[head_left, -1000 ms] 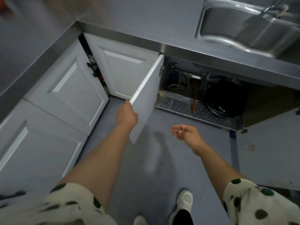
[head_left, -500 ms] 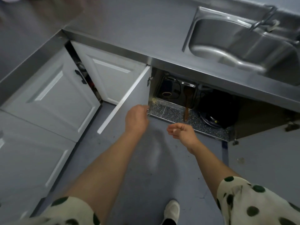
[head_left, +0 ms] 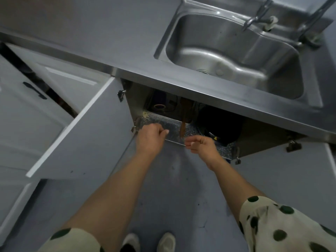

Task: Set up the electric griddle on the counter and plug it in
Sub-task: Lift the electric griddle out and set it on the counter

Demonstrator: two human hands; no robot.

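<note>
Under the sink, the cabinet stands open. Inside on the right lies a black round appliance [head_left: 220, 124], mostly in shadow; I cannot tell whether it is the griddle. A dark boxy appliance [head_left: 159, 102] with cords sits at the back left. A brown wooden handle [head_left: 184, 119] leans between them. My left hand [head_left: 150, 139] hovers at the front edge of the speckled cabinet floor [head_left: 160, 122], fingers curled under, holding nothing. My right hand [head_left: 201, 145] is just right of it, loosely curled and empty, in front of the black appliance.
The left cabinet door [head_left: 87, 139] is swung wide open to my left. The steel counter [head_left: 91, 33] runs above, with the sink [head_left: 236, 57] and tap [head_left: 258, 17] at right. More white cabinet doors [head_left: 27, 110] line the left. My feet are on the grey floor [head_left: 172, 188].
My left hand has let go of the cabinet door, which has swung fully open, and has moved to the cabinet's front edge. My head and right hand have come closer to the opening.
</note>
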